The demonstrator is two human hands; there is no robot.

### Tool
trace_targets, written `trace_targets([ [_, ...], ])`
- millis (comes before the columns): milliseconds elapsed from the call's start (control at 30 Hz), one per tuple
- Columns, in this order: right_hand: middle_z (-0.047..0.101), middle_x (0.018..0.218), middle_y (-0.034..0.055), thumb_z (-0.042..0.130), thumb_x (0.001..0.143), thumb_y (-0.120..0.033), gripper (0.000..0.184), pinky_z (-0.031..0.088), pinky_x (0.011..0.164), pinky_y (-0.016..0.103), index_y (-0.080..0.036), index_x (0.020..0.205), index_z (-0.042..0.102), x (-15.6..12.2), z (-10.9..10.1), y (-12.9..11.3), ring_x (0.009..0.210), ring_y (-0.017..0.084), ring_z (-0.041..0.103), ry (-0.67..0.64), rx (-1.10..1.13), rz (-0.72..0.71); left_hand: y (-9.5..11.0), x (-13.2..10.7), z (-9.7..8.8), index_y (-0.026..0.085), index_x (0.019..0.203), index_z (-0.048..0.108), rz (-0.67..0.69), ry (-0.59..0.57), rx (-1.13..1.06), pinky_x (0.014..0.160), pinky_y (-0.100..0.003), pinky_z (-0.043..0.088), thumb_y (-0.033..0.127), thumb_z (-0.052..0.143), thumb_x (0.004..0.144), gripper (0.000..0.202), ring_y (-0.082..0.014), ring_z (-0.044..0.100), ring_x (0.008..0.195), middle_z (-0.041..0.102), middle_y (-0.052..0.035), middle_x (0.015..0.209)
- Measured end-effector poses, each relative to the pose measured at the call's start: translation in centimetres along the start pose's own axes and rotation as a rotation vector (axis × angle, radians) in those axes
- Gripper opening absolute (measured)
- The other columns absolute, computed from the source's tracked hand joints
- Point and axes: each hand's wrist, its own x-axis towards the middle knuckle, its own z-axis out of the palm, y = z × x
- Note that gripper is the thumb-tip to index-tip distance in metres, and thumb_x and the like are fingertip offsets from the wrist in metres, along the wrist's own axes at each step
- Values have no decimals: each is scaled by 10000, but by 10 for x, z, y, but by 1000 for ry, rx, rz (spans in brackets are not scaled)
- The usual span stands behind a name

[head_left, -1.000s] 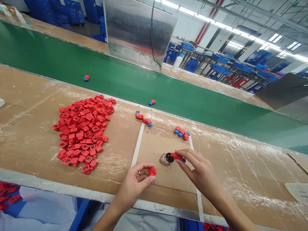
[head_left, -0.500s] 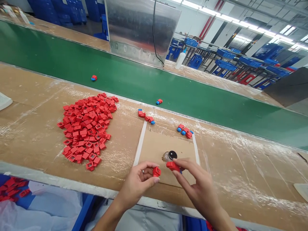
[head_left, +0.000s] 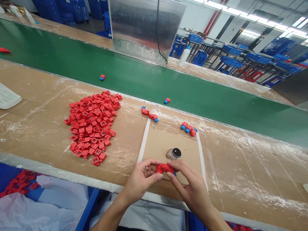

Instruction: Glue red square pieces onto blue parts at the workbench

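Between thumb and fingers, my left hand pinches a small hollow red plastic piece. My right hand grips a red-and-blue plastic piece, its blue part mostly hidden by the fingers. The two pieces touch, or nearly so, end to end; how they fit is covered by my fingertips. Just beyond my hands, on the cardboard, is a small round clear jar with a black cap at it. A big heap of red plastic pieces lies to the left.
Joined red-and-blue pieces and more red-and-blue pieces lie along the cardboard's far side. A green conveyor belt runs behind, carrying a few pieces. Blue bins stand below the table edge. A metal panel rises beyond the belt.
My hands have come together, bringing the red piece against the red-and-blue one. The view has shifted slightly, and a red item now shows at the belt's far left.
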Motion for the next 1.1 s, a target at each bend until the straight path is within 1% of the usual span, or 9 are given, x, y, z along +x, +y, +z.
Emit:
trace_targets([
  [133,661,996,67,579,924,-175,163,546,798,263,-210,1079,614,-1,2,0,929,173,649,-22,19,-9,2,-2,0,172,1044,665,21,-22,21,842,-288,488,212,725,780,273,-169,634,899,695,-46,931],
  [267,637,950,63,546,935,-159,127,545,749,249,-209,1016,630,-2,4,2,867,160,644,-73,56,-12,3,-4,0,157,982,693,39,-21,86,812,-294,492,169,701,770,213,-182,619,885,677,-60,940],
  [500,641,968,73,521,943,-150,157,541,734,250,-208,1038,631,-7,9,8,852,164,643,-121,114,3,0,-3,-4,180,935,680,50,-34,193,780,-277,475,131,640,788,160,-165,595,854,611,-26,900],
  [667,649,973,69,506,945,-129,174,536,706,231,-207,1054,616,-7,11,8,835,154,647,-120,83,-16,0,-2,-4,181,910,672,28,-41,229,763,-265,464,133,645,787,135,-157,585,837,604,-24,892],
  [767,666,1007,73,507,942,-125,171,546,746,236,-206,1046,616,-5,11,9,876,159,661,-93,58,-32,-1,0,-3,179,933,681,43,-20,220,765,-263,469,152,663,788,149,-156,587,827,629,-28,888],
  [867,675,1024,72,526,939,-142,150,548,783,237,-206,1046,610,-6,8,10,922,162,664,-47,31,-1,0,1,1,178,995,685,46,1,225,784,-273,486,197,677,797,199,-168,604,854,655,-46,937],
  [933,674,1020,71,535,938,-150,137,546,794,238,-208,1040,605,-6,5,10,937,163,660,-15,25,20,2,2,4,184,1075,664,21,9,245,724,-264,500,244,689,799,283,-156,601,786,647,-35,890],
  [1000,670,1017,72,539,937,-152,135,543,797,239,-207,1045,598,-7,4,9,937,162,655,15,25,27,4,2,6,190,1131,640,-18,-18,268,605,-233,475,290,672,819,329,-123,569,649,611,-1,767],
  [1100,652,1011,75,533,939,-149,142,538,782,235,-202,1060,587,-8,4,7,920,158,643,7,39,11,6,2,5,185,1088,655,-37,-91,280,501,-194,396,283,612,858,253,-83,505,524,539,39,634],
])
